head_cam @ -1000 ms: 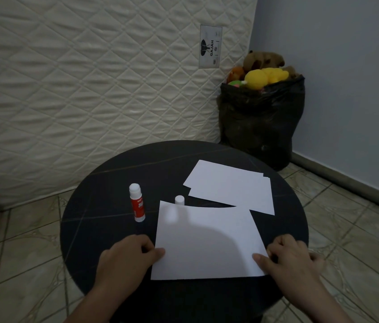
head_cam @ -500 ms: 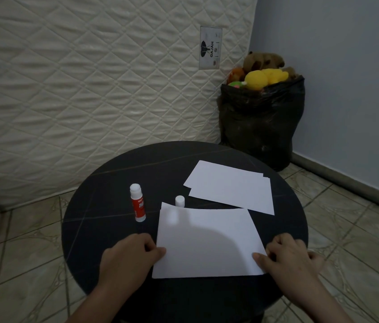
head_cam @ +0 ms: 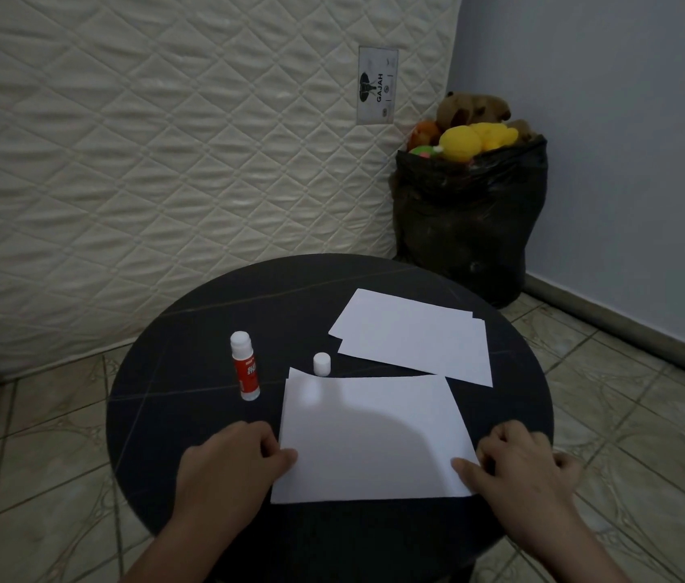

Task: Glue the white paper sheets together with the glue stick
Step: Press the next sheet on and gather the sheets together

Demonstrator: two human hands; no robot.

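Note:
Two stacked white paper sheets [head_cam: 370, 435] lie at the near edge of the round black table [head_cam: 189, 330]; a corner of the lower one peeks out at the top left. My left hand [head_cam: 227, 464] holds the stack's left edge, thumb on top and fingers curled. My right hand [head_cam: 517, 469] holds the right edge the same way. The red-and-white glue stick [head_cam: 244, 366] stands uncapped to the left of the sheets. Its small white cap [head_cam: 321, 364] stands just beyond the stack's far edge.
More white sheets [head_cam: 412, 336] lie overlapped at the table's far right. A black bag [head_cam: 467, 220] full of plush toys stands in the corner behind. A quilted mattress [head_cam: 164, 140] leans on the wall. The tiled floor surrounds the table.
The top sheet has shifted slightly between my hands, exposing a corner of the sheet under it at the top left. Both hands stay at the edges.

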